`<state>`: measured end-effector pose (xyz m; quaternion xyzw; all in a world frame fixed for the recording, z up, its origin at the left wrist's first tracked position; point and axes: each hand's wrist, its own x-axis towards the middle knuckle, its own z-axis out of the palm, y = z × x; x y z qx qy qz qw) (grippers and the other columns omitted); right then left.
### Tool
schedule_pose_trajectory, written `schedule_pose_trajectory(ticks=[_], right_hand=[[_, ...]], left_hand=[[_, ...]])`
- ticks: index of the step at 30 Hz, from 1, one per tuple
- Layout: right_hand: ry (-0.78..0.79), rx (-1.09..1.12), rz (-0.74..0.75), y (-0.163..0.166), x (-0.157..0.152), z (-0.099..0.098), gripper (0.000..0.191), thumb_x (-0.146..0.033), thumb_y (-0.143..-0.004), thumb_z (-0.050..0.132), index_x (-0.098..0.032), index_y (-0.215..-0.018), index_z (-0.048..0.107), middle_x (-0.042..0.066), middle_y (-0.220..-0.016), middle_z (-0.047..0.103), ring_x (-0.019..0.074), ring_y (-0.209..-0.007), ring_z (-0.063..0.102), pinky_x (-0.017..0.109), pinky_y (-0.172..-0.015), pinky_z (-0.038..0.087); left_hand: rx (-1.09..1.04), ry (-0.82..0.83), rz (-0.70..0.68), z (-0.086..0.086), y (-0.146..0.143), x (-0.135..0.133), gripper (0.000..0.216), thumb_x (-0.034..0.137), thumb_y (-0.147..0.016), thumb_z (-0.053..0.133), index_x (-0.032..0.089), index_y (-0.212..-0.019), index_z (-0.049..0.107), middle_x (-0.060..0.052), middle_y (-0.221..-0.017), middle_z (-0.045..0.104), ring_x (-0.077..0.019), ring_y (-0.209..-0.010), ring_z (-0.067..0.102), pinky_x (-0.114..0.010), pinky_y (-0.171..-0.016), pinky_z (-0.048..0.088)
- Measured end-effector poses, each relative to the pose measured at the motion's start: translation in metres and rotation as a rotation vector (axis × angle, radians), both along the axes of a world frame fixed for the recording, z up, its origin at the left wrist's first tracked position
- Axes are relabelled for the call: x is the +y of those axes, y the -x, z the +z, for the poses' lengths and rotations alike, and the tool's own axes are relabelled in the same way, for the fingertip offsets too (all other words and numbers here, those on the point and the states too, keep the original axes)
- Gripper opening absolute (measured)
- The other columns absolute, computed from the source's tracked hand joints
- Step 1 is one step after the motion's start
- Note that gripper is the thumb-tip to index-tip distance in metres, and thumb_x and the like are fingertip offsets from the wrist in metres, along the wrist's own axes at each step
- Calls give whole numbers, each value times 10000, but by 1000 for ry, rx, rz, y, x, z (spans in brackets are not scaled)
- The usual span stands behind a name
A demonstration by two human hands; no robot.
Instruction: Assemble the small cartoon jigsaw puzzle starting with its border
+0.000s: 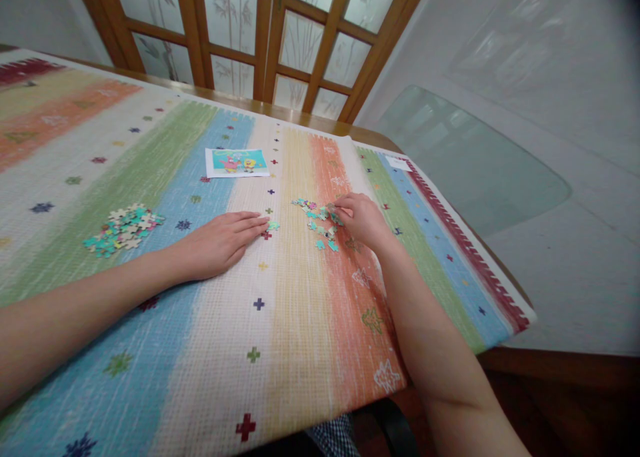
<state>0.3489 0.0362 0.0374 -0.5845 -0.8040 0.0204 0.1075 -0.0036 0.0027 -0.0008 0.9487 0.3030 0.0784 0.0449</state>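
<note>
My left hand (225, 240) lies flat on the striped tablecloth, its fingers stretched out and held side by side. Its fingertips touch or rest just beside a small green-and-yellow jigsaw piece (273, 225). My right hand (361, 218) is closed in a pinch over the right edge of a loose group of jigsaw pieces (320, 225). A jigsaw piece (330, 207) shows at its fingertips, partly hidden by them. Left of my left hand is a heaped pile of jigsaw pieces (127, 229), some turquoise, some pale side up. Beyond the hands lies a picture card (237, 163) with cartoon figures on turquoise.
A striped tablecloth (225, 363) covers the table, whose wooden far edge (320, 122) shows. A small white paper (399, 163) lies at the far right. Behind stand wooden glass-paned doors (260, 37). A dark chair part (393, 427) is below the near edge.
</note>
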Motion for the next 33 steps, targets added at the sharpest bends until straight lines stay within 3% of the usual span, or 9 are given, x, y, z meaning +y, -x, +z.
schedule_pose_trajectory(ticks=[7, 12, 18, 24, 33], right_hand=[[24, -61, -20, -3, 1, 1, 353, -260, -1024, 431, -185, -931, 763, 118, -1013, 742, 250, -949, 622, 344, -835, 415], [-59, -181, -96, 4, -4, -1, 357, -229, -1022, 424, -202, -1135, 762, 150, -1188, 730, 313, -1100, 577, 411, -876, 393], [26, -197, -62, 7, -7, -1, 417, -154, -1000, 411, -231, -1257, 729, 135, -1292, 700, 320, -1170, 562, 422, -872, 404], [35, -185, -77, 5, -6, 3, 391, -133, -970, 449, -227, -1165, 774, 114, -1246, 727, 306, -1140, 585, 420, -898, 416], [-15, -177, -81, 1, 1, -4, 297, -240, -978, 528, -222, -1102, 798, 128, -1155, 750, 311, -1096, 594, 429, -892, 434]], left_hand=[[-25, 2, -2, -3, 2, 1, 547, 229, -993, 364, 166, -1526, 473, -65, -1624, 435, -216, -1513, 368, -400, -1262, 253], [-29, 8, -5, -4, 2, 1, 559, 225, -986, 372, 177, -1536, 463, -62, -1629, 425, -216, -1513, 368, -405, -1263, 253], [-27, 19, 2, -2, 1, 1, 563, 230, -987, 359, 166, -1537, 462, -71, -1627, 426, -223, -1513, 370, -420, -1259, 263], [-18, 14, -2, 0, 0, 1, 558, 228, -986, 353, 138, -1521, 480, -90, -1623, 428, -233, -1510, 373, -427, -1257, 268], [-10, 10, 1, 0, 0, 1, 553, 223, -988, 360, 155, -1524, 473, -76, -1622, 435, -217, -1511, 375, -407, -1258, 263]])
